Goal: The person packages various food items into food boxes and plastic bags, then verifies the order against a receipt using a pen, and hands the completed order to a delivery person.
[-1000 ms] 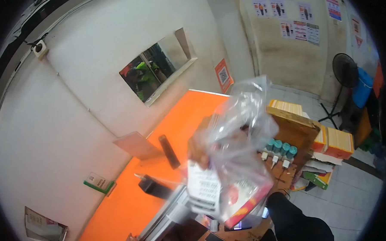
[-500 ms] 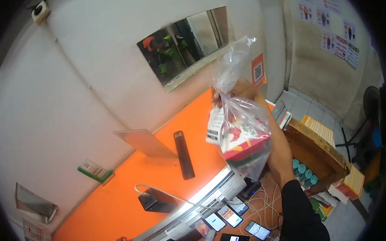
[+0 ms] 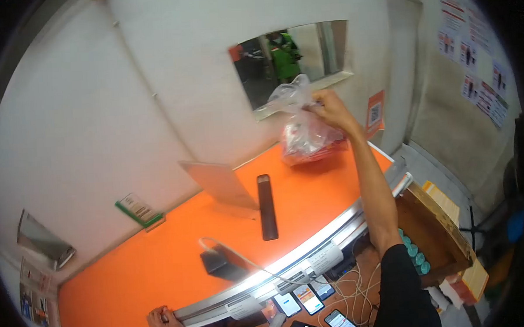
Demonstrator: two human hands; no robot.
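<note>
At the far side of the orange counter, my right hand is closed round the gathered neck of a clear plastic bag. Red and white contents show through the plastic, with their details blurred. The bag's bottom is close over the counter, below the wall window. Down at the front left, my left hand has its fingers curled over the counter's edge. A long dark bar-shaped object lies between the two hands, beside a slanted clear panel.
A black box with a white cable and a green-based sign stand on the counter. Several phones and tangled cables lie on the lower desk. An open wooden drawer juts out at right. Through the window, a person in green is visible.
My right hand has carried the plastic bag away from me, from near the front edge toward the wall window. My left hand stays at the counter edge. The view has shifted.
</note>
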